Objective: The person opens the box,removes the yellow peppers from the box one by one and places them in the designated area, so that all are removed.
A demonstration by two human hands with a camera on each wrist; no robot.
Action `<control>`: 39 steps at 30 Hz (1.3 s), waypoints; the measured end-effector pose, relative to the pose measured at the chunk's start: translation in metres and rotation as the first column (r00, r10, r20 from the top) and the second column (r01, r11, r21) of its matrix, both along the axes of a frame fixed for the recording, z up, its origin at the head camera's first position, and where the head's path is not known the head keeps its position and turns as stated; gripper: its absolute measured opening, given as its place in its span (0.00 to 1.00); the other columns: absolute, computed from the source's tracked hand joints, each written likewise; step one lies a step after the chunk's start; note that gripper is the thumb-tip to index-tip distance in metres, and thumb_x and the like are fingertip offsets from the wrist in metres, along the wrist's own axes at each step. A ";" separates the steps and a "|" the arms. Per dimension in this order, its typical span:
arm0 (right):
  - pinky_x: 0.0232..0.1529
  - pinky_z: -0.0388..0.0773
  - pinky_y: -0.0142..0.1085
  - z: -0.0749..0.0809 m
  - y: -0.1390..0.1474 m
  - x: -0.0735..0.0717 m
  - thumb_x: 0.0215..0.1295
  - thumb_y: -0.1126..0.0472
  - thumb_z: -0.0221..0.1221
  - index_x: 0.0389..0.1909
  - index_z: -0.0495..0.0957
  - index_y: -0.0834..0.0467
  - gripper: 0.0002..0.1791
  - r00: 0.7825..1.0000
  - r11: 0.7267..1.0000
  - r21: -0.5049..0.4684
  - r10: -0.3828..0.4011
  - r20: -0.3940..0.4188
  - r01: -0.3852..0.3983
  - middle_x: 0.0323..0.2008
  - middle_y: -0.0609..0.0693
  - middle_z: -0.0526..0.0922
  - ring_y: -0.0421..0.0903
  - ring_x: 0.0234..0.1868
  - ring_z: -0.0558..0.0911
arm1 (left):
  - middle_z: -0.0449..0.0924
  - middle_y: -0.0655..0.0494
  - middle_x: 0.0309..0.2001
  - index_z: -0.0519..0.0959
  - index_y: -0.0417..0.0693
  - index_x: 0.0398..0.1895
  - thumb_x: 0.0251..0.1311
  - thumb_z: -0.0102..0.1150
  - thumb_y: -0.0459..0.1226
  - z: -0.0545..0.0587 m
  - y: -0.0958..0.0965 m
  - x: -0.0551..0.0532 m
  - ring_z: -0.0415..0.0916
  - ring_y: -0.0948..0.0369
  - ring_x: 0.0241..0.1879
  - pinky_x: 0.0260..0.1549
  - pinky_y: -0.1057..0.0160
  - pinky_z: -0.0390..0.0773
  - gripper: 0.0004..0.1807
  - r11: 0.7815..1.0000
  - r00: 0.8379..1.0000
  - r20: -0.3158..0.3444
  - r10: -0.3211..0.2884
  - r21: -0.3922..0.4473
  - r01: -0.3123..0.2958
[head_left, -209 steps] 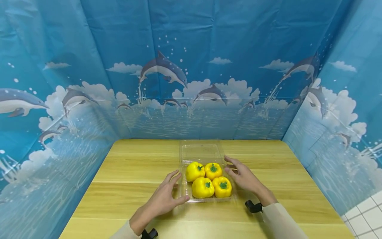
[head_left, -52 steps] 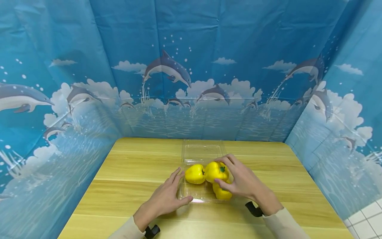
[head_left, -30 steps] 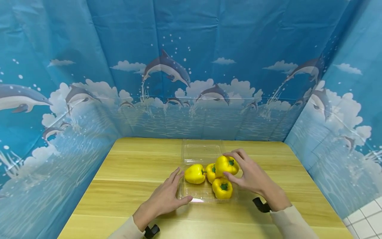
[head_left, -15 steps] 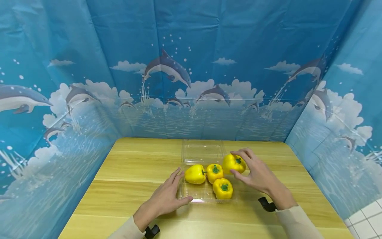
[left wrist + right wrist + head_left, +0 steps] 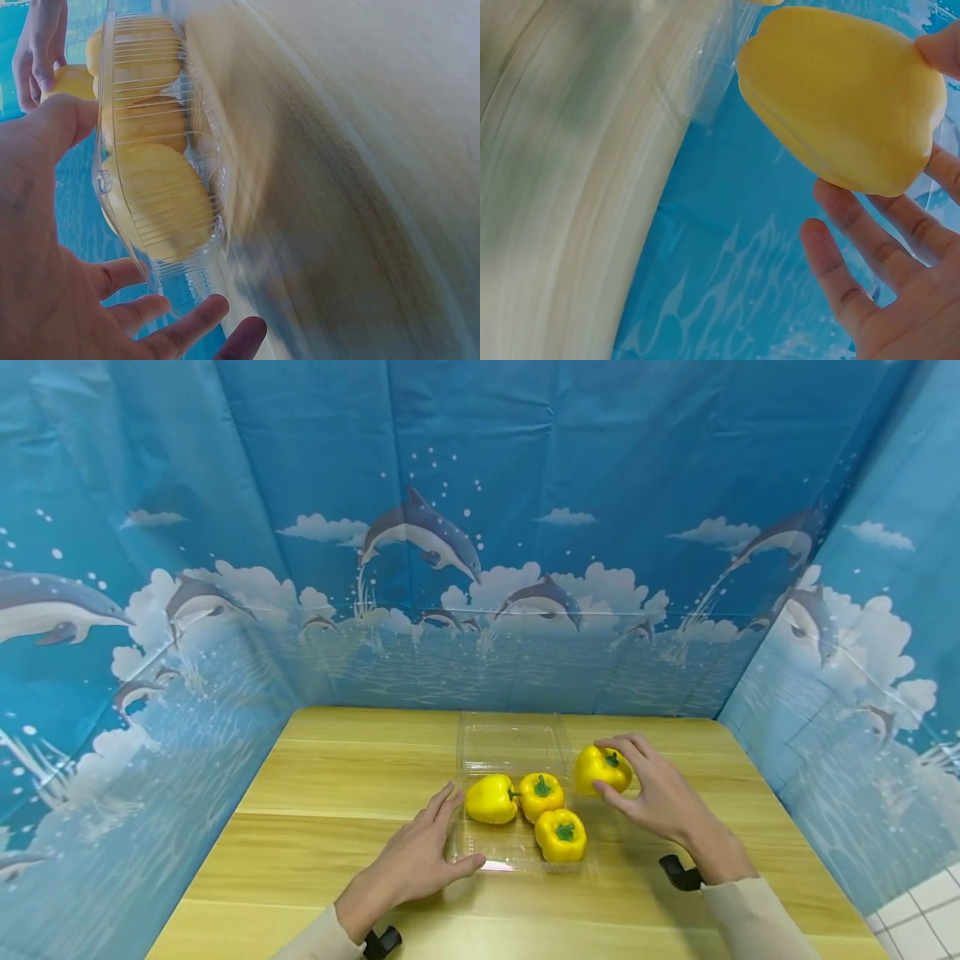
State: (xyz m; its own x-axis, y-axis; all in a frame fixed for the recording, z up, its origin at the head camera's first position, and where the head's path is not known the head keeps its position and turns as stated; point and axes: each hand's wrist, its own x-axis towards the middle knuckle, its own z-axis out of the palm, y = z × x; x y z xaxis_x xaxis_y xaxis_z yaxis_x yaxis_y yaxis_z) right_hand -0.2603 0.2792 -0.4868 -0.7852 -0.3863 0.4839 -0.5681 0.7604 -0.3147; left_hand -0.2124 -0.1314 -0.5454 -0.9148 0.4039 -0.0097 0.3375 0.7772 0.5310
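My right hand holds a yellow bell pepper between thumb and fingertips, raised to the right of the clear plastic container. In the right wrist view the pepper hangs above the table, with one finger off it. Inside the container are three more peppers: one on its side at the back left, one upright at the back right, one at the front right. My left hand rests at the container's left side, fingers spread, thumb by the front left corner; the left wrist view shows the hand beside the clear wall.
The container's clear lid lies folded back behind it, near the table's far edge. Bare wood of the table shows left and right of the container. A blue dolphin-print curtain hangs behind and on both sides.
Seven seconds ago four peppers sat in the container. The right hand has lifted one out and carried it rightward. The back left pepper has turned onto its side. The left hand has barely moved.
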 end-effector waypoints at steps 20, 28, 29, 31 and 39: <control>0.58 0.90 0.70 -0.023 0.022 -0.010 0.75 0.55 0.78 0.75 0.83 0.56 0.31 0.997 0.998 0.015 -0.064 0.042 0.063 0.67 0.63 0.84 0.68 0.62 0.89 | 0.45 0.47 0.99 0.57 0.54 0.97 0.76 0.66 0.71 0.001 0.001 0.001 0.69 0.34 0.87 0.75 0.23 0.79 0.58 1.000 1.000 0.011 0.001 -0.007 -0.001; 0.59 0.89 0.71 -0.033 0.027 -0.014 0.76 0.55 0.77 0.74 0.83 0.57 0.30 0.995 0.998 0.015 -0.067 0.077 0.067 0.66 0.64 0.84 0.69 0.62 0.88 | 0.45 0.47 0.99 0.58 0.54 0.97 0.76 0.66 0.71 0.000 0.000 0.000 0.68 0.35 0.88 0.77 0.23 0.77 0.58 1.000 1.000 0.006 0.002 -0.008 -0.002; 0.60 0.89 0.71 -0.035 0.027 -0.014 0.76 0.55 0.77 0.74 0.83 0.57 0.31 0.995 0.998 0.017 -0.069 0.079 0.068 0.66 0.65 0.84 0.69 0.62 0.88 | 0.45 0.48 0.99 0.58 0.54 0.97 0.76 0.66 0.71 0.000 0.000 0.000 0.67 0.35 0.89 0.77 0.23 0.77 0.58 1.000 1.000 0.008 0.002 -0.007 -0.002; 0.60 0.89 0.71 -0.037 0.027 -0.014 0.76 0.54 0.77 0.74 0.83 0.58 0.31 0.993 0.997 0.023 -0.075 0.087 0.074 0.66 0.65 0.84 0.69 0.63 0.88 | 0.45 0.48 0.99 0.58 0.54 0.97 0.76 0.66 0.71 0.000 0.000 0.000 0.67 0.35 0.89 0.78 0.23 0.77 0.58 1.000 1.000 0.010 0.002 -0.010 -0.002; 0.59 0.88 0.72 -0.044 0.028 -0.015 0.77 0.53 0.76 0.75 0.83 0.59 0.31 0.989 0.995 0.042 -0.094 0.118 0.089 0.65 0.65 0.84 0.69 0.60 0.88 | 0.45 0.47 0.99 0.57 0.54 0.98 0.77 0.66 0.71 0.000 0.001 -0.001 0.65 0.37 0.90 0.81 0.24 0.75 0.58 1.000 1.000 0.018 -0.001 -0.014 0.001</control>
State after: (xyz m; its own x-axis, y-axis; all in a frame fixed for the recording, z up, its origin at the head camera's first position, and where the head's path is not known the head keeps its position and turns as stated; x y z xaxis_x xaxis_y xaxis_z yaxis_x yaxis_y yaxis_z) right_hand -0.2756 0.3072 -0.5309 -0.8694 -0.3257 0.3715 -0.4555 0.8197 -0.3473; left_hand -0.2131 -0.1309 -0.5457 -0.9140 0.4044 -0.0319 0.3287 0.7843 0.5262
